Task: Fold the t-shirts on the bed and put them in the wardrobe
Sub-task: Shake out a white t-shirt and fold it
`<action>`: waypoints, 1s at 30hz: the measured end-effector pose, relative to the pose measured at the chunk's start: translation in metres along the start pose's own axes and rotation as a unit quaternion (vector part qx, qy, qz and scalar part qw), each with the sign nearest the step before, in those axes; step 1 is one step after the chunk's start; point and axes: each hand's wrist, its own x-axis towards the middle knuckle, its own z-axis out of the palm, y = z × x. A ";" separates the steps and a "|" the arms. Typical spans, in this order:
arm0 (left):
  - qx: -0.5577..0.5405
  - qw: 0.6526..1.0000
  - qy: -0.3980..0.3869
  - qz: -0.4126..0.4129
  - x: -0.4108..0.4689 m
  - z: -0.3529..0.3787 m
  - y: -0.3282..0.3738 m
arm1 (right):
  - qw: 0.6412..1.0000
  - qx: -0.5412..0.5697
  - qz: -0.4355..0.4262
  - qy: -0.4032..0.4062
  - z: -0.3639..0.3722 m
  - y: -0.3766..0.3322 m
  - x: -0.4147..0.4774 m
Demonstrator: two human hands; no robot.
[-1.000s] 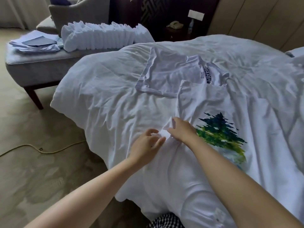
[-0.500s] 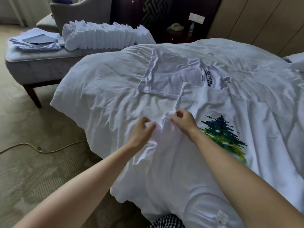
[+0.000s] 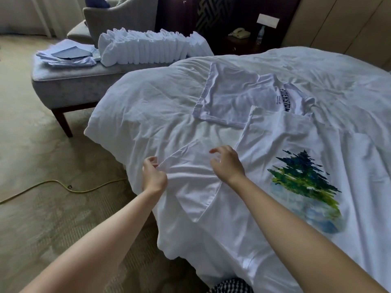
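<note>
A white t-shirt with a blue-green tree print (image 3: 304,180) lies spread face up on the bed (image 3: 148,106), near the front edge. Its left sleeve (image 3: 190,178) is stretched out flat toward the bed's corner. My left hand (image 3: 153,176) pinches the sleeve's outer edge. My right hand (image 3: 227,163) hovers just over the sleeve near the shoulder, fingers loosely curled and holding nothing. A second white t-shirt with dark lettering (image 3: 243,98) lies flat farther back on the bed, partly under the first shirt's shoulder.
A grey bench (image 3: 69,81) left of the bed carries a row of folded white shirts (image 3: 152,47) and a stack of pale blue paper (image 3: 65,55). A yellow cable (image 3: 69,188) runs across the carpet. A nightstand with a phone (image 3: 240,33) stands behind.
The sleeve, bunched between both hands before, is now pulled out flat to the left by my left hand. My right hand has let go of the fabric and lifted slightly.
</note>
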 end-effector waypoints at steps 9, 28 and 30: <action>0.263 0.891 -0.075 0.361 -0.048 0.014 -0.009 | 0.975 -0.135 -0.115 0.132 0.000 0.029 -0.066; 0.358 0.746 -0.307 0.471 -0.246 0.105 0.023 | 0.983 -0.178 0.035 0.030 -0.137 0.153 -0.286; 0.341 0.729 -0.333 0.491 -0.269 0.119 0.028 | 0.983 -0.167 0.049 0.060 -0.151 0.170 -0.307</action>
